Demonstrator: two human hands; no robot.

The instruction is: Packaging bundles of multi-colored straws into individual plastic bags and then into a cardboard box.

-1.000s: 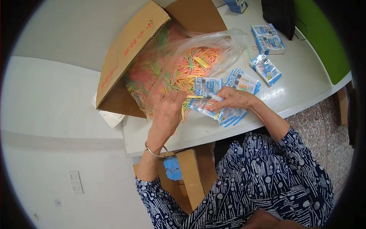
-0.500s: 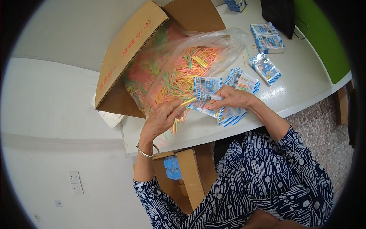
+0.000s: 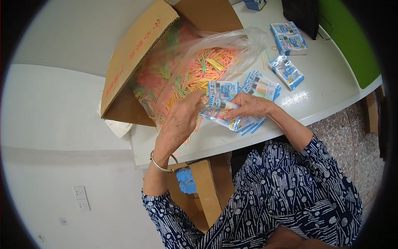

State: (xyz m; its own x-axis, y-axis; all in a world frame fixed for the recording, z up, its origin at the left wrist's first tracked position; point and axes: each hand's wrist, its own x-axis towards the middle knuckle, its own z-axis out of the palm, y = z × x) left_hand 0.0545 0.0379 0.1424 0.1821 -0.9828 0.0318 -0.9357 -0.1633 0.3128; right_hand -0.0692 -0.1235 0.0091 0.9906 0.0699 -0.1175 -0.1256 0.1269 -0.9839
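at left, i cannot tell what the left hand (image 3: 178,121) is holding; the right hand (image 3: 252,106) is pinching a blue-striped clear plastic packet (image 3: 212,113), seemingly mid-filling, next needing steadiness.

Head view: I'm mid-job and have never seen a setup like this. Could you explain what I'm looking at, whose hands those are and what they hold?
There is no machine here, just a person's two bare hands. A wide fisheye camera on that person's head looks down, so straight edges seem bent. The right hand holds a clear, blue-trimmed packet. The left hand is near the packet's left end; what it grips, if anything, is hidden. On the white table, a cardboard box lies open toward them, with a clear bag of colourful sticks spreading out. Other packets lie toward the right.
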